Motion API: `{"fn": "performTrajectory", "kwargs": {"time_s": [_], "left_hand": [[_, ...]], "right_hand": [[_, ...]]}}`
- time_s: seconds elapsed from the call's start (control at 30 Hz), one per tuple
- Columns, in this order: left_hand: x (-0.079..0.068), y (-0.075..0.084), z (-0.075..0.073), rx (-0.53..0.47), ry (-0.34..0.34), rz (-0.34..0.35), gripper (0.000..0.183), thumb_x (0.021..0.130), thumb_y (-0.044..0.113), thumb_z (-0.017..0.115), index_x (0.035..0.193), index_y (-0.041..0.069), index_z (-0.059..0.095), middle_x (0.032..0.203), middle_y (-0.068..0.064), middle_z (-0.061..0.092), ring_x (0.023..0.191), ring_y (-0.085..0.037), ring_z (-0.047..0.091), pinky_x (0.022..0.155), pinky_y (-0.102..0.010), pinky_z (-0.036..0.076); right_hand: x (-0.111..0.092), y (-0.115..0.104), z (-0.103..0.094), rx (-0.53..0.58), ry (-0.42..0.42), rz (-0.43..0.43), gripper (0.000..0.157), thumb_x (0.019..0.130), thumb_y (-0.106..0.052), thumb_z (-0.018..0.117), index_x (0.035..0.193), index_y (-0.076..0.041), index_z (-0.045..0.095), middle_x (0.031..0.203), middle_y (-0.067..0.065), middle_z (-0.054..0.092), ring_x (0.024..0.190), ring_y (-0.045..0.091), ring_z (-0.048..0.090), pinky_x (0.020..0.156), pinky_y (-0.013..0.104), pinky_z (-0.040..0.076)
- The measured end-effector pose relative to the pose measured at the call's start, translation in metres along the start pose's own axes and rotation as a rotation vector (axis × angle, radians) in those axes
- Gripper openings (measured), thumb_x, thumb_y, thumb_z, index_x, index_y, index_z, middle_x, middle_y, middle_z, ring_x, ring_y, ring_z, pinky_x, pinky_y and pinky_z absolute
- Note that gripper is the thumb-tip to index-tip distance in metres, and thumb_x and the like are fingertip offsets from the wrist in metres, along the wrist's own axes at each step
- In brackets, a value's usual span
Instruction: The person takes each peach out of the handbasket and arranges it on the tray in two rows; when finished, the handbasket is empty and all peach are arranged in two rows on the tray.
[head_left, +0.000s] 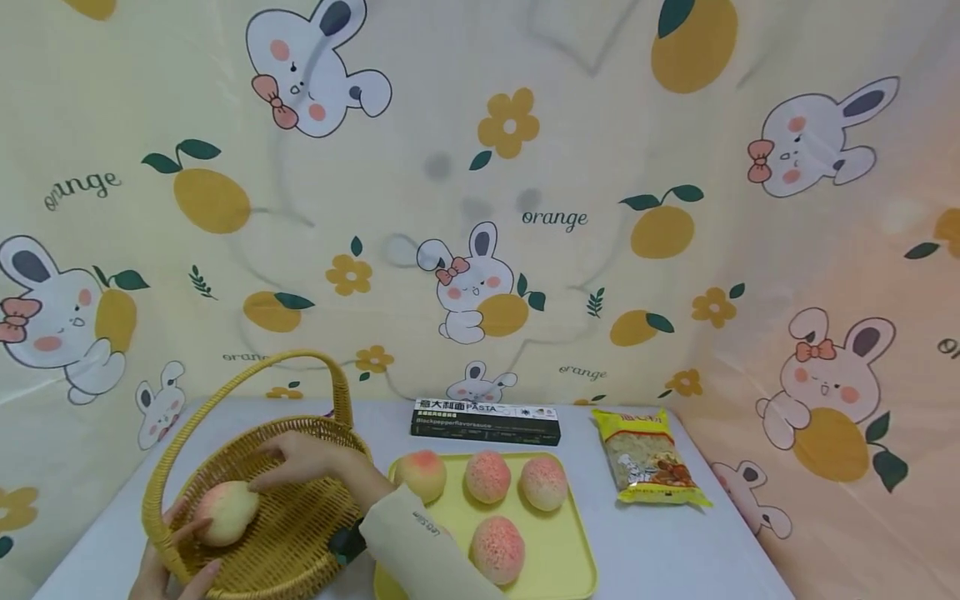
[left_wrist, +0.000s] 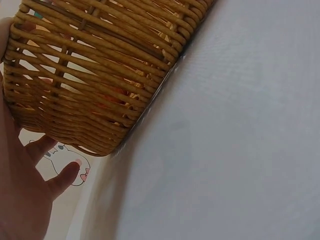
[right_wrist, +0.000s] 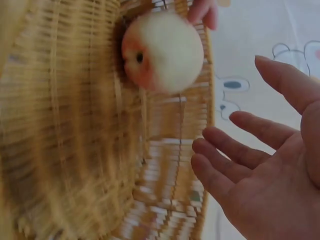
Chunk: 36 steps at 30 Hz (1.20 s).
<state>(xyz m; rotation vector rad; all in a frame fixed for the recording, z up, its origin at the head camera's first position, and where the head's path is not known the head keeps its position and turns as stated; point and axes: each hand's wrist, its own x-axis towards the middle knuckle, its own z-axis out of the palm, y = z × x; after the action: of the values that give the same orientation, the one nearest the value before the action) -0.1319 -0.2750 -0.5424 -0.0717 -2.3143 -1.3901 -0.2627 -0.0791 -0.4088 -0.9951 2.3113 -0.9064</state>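
In the head view, a pale peach [head_left: 227,512] with a pink blush lies in the left part of a woven basket [head_left: 296,529] with a tall arched handle. My left hand [head_left: 159,571] holds the basket's near left rim, some of its fingers reaching over the edge beside the peach. From the left wrist view, that hand [left_wrist: 22,185] is against the outer wicker wall. Over the basket is my right hand [head_left: 306,457], its fingers extended near the peach. The right wrist view has this hand [right_wrist: 270,175] with nothing in it, apart from the peach [right_wrist: 165,52].
Right of the basket sits a yellow tray [head_left: 555,542] bearing several peaches [head_left: 487,477], partly covered by my right sleeve [head_left: 423,542]. Behind it lies a black pasta box [head_left: 485,423]. A yellow food packet [head_left: 651,458] lies farther right, near the printed cloth wall [head_left: 750,275].
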Motion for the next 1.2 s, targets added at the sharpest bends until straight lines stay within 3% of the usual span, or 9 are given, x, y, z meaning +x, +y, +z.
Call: {"fn": "performTrajectory", "kwargs": {"time_s": [0.1,0.3,0.47,0.63,0.73,1.0,1.2], "left_hand": [[0.0,-0.001,-0.002,0.012,-0.01,-0.033,0.083,0.095,0.005,0.066,0.16,0.01,0.015,0.143,0.022,0.026,0.119,0.021,0.027,0.087,0.0,0.023],[0.0,-0.003,-0.001,0.043,-0.002,0.022,0.081,0.093,0.002,0.065,0.157,0.0,0.016,0.15,0.012,0.019,0.116,0.023,0.025,0.093,0.001,0.012],[0.0,-0.007,-0.003,0.024,0.012,0.035,0.081,0.09,-0.005,0.065,0.155,-0.005,0.018,0.149,0.017,0.017,0.117,0.024,0.026,0.095,0.0,0.013],[0.004,-0.01,-0.003,0.026,-0.003,0.094,0.057,0.086,-0.008,0.066,0.136,-0.015,0.04,0.148,0.02,0.017,0.123,0.018,0.024,0.094,-0.001,0.021],[0.004,-0.01,-0.001,0.037,-0.001,0.104,0.048,0.087,-0.006,0.067,0.129,-0.015,0.045,0.149,0.023,0.015,0.122,0.017,0.022,0.093,0.0,0.016],[0.002,-0.006,-0.001,0.039,0.013,0.11,0.05,0.087,-0.007,0.065,0.13,-0.017,0.041,0.153,0.015,0.016,0.126,0.015,0.019,0.094,-0.001,0.011],[0.002,-0.004,0.0,0.031,-0.01,0.085,0.062,0.089,-0.006,0.064,0.142,-0.011,0.032,0.15,0.017,0.015,0.124,0.018,0.021,0.098,-0.004,0.009]], "right_hand": [[0.01,-0.006,0.009,-0.022,-0.011,0.027,0.055,0.097,-0.029,0.065,0.147,-0.013,0.05,0.146,-0.006,0.05,0.131,0.004,0.046,0.096,0.016,0.042],[0.023,-0.013,0.021,-0.091,-0.035,0.042,0.057,0.098,-0.03,0.064,0.149,-0.015,0.047,0.149,-0.01,0.046,0.135,0.001,0.041,0.1,0.014,0.037],[0.03,-0.018,0.031,-0.087,-0.089,0.038,0.06,0.097,-0.028,0.065,0.152,-0.016,0.043,0.151,-0.011,0.042,0.135,0.0,0.04,0.097,0.012,0.038],[0.034,-0.02,0.036,-0.121,-0.093,0.06,0.06,0.097,-0.03,0.066,0.151,-0.018,0.043,0.149,-0.012,0.043,0.133,0.0,0.041,0.096,0.012,0.038],[0.036,-0.02,0.036,-0.14,-0.079,0.065,0.061,0.096,-0.031,0.067,0.151,-0.018,0.043,0.148,-0.013,0.044,0.133,-0.001,0.041,0.097,0.012,0.037],[0.039,-0.016,0.038,-0.211,-0.104,0.048,0.061,0.096,-0.03,0.067,0.151,-0.019,0.043,0.149,-0.013,0.043,0.133,-0.001,0.04,0.098,0.011,0.036],[0.038,-0.014,0.04,-0.18,-0.108,0.086,0.061,0.096,-0.031,0.068,0.151,-0.022,0.044,0.149,-0.015,0.043,0.133,-0.001,0.041,0.098,0.014,0.038]]}}
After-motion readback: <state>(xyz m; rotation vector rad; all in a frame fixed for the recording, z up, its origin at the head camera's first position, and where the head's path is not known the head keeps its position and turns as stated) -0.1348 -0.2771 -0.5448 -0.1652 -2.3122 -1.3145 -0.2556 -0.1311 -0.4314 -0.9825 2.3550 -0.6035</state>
